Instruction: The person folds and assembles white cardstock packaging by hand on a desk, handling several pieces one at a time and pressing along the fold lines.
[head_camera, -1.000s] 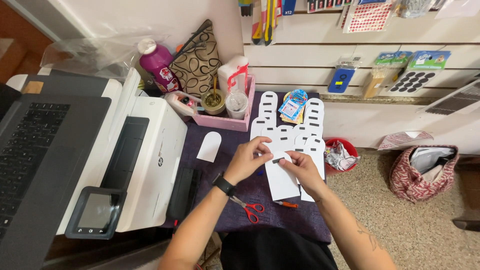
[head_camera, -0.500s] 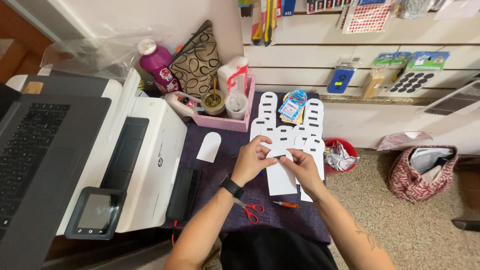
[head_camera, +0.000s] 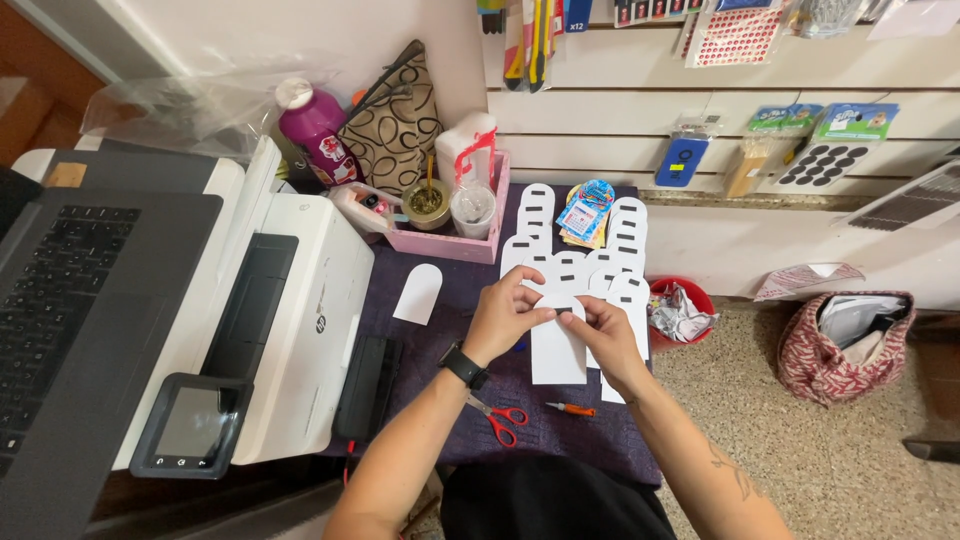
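My left hand (head_camera: 507, 315) and my right hand (head_camera: 606, 332) both pinch the top of a white card cutout (head_camera: 557, 350) over a dark purple table (head_camera: 460, 290). The card hangs down between the hands. Behind them lie several more white arched cutouts with dark slots (head_camera: 585, 255) in rows. A single arched cutout (head_camera: 418, 293) lies apart to the left. Red-handled scissors (head_camera: 497, 418) and a small orange craft knife (head_camera: 570, 408) rest on the cloth near my wrists. A black watch is on my left wrist.
A white printer (head_camera: 300, 320) and a laptop (head_camera: 70, 330) fill the left side. A pink tray (head_camera: 455, 243) with cups and bottles stands at the back. A red bin (head_camera: 680, 310) and a patterned bag (head_camera: 850, 340) sit on the floor to the right.
My hands have shifted slightly and lifted the card a little; the fingers have regripped its top edge. Nothing else has moved.
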